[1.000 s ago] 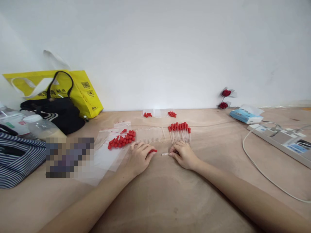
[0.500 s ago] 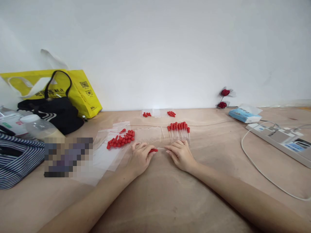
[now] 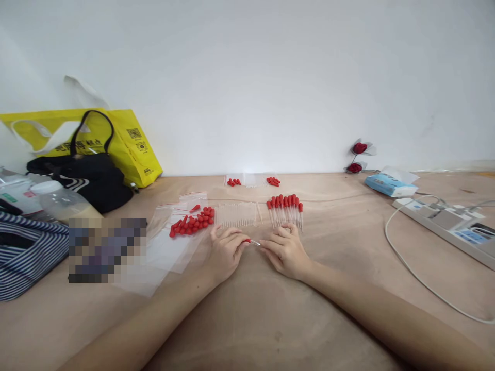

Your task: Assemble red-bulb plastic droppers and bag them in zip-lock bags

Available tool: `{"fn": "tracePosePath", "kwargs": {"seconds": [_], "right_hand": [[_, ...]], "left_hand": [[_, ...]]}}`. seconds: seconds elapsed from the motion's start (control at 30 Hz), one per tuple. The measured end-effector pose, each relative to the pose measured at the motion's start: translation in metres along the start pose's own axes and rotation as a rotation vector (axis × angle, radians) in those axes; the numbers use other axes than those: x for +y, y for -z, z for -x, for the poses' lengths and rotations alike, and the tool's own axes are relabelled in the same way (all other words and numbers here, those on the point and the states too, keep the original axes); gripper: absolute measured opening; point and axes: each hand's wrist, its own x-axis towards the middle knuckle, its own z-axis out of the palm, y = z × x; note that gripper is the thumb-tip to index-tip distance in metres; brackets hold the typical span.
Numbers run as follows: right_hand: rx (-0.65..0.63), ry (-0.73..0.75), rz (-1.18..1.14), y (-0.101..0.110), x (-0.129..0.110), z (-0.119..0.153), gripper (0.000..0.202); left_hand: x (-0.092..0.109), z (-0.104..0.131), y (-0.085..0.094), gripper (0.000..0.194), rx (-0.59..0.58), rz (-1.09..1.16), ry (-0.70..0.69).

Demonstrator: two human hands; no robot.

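"How do the fingers stand on your feed?"

"I see the left hand (image 3: pixel 228 252) pinching a red bulb (image 3: pixel 247 240), and the right hand (image 3: pixel 286 252) pinching a clear tube (image 3: pixel 255 242). The tube's end meets the bulb between the 2 hands."

"What's around them?"

"On the tabletop (image 3: pixel 247 314) I have loose bulbs (image 3: pixel 193 224) on plastic bags (image 3: pixel 166 255), a row of tubes (image 3: pixel 235 214) beyond the hands, and red-topped droppers (image 3: pixel 286 206) just past the right one."

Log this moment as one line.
left hand: pinching red bulb | right hand: holding clear tube | tube end: at bulb, insertion unclear | red-capped droppers: beyond right hand
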Motion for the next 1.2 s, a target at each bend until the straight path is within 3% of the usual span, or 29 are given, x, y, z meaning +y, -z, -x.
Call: {"fn": "tracePosePath", "kwargs": {"seconds": [0.6,1.2], "right_hand": [[0.154,0.287,0.16,0.0002,0.0069,0.0005,0.018],[0.043,0.301,0.117,-0.0039,0.0093,-0.0008,0.019]], "left_hand": [[0.0054,0.0022,0.0004,0.019,-0.003,0.039,-0.138],[0.0061,0.0017,-0.0039,0.017,-0.029,0.047,-0.204]]}}
